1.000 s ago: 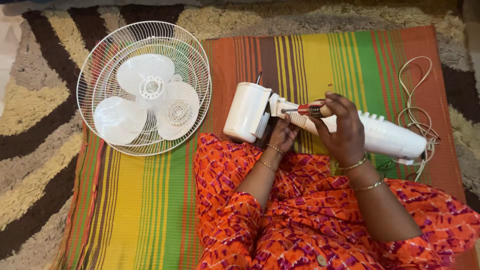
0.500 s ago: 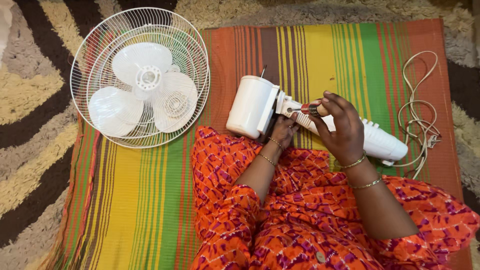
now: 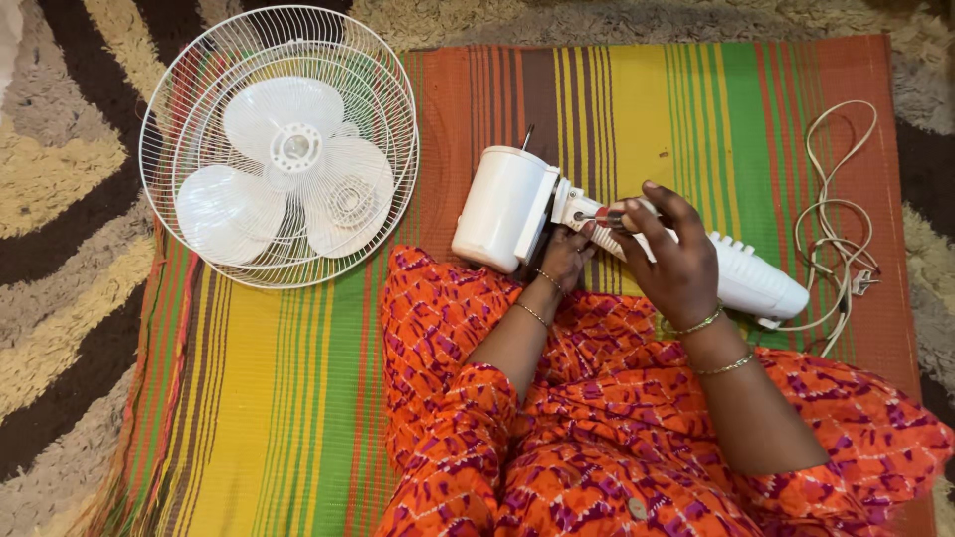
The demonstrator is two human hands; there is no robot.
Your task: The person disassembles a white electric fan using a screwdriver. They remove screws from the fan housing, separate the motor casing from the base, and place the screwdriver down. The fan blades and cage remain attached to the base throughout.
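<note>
My lap is nearest, draped in soft orange patterned cloth (image 3: 597, 438), and both forearms reach out over it, thin bangles at each wrist. My left hand (image 3: 565, 261) cups the underside of the fan's neck joint (image 3: 572, 207), fingers curled up against it where it meets the motor housing (image 3: 502, 209). My right hand (image 3: 676, 261) is closed around a small screwdriver (image 3: 602, 215) with a reddish handle, its tip laid against that same joint.

The fan body lies on its side across my knees and the mat: a smooth white plastic drum for the motor, a bare metal shaft (image 3: 526, 137) poking out of its far end, and a long tapered stand (image 3: 746, 280) running off to my right. I judge the motor end to be the heavy part and the plastic shell hard but slick, so the narrow neck is the safest place to hold; the thin shaft and the joint look like the parts that could bend or crack.

Beyond it the woven mat (image 3: 637, 109) shows stiff, ribbed stripes of green, yellow and orange. The white power cord (image 3: 831, 214) loops loosely on the right. To the left, well apart, sit the round wire grilles (image 3: 159, 129), light and springy, with the translucent three-bladed propeller (image 3: 284, 179) resting inside. A shaggy brown-and-cream rug (image 3: 60, 199) lies under everything.
</note>
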